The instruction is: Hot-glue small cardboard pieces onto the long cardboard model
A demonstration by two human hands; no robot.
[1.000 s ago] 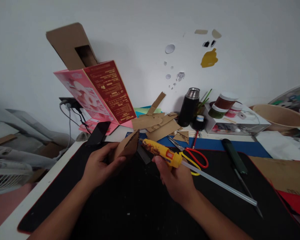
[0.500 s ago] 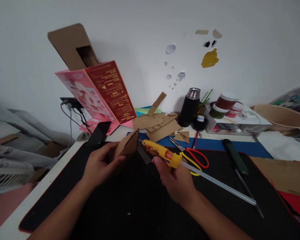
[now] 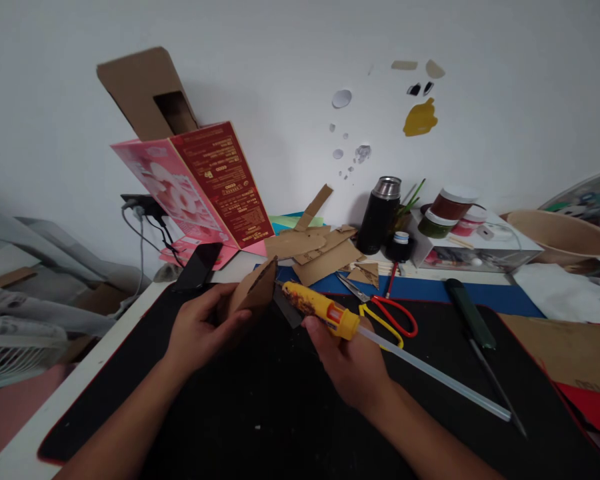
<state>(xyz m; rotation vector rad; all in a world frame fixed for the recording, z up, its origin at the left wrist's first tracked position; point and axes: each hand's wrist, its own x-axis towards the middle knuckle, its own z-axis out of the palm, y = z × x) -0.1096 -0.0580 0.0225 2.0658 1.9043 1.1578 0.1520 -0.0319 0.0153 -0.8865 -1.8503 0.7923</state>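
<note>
My left hand [image 3: 204, 328] pinches a folded piece of brown cardboard [image 3: 258, 291], raised above the black mat [image 3: 260, 393]. Wrapped in my right hand [image 3: 353, 363] is a yellow glue gun [image 3: 317, 308], smudged dark near its front. Its nozzle points left and sits right by the cardboard's edge; whether the two touch, I cannot tell. A long translucent glue stick [image 3: 435, 371] sticks out of the gun's back end. Under the nozzle a dark flat strip [image 3: 286, 308] lies on the mat. Scissors [image 3: 393, 317] with red and yellow handles rest just behind my right hand.
Cardboard scraps [image 3: 325, 250] pile up at the back, beside a black thermos [image 3: 379, 217]. A phone [image 3: 199, 267] lies left, before a standing red and pink folder [image 3: 200, 190]. A green-handled knife-like tool [image 3: 470, 313] lies right. Paint jars [image 3: 453, 205] stand on a box.
The glue gun has shifted very slightly left, and its back end sits a little lower. My left hand and the cardboard stay in place.
</note>
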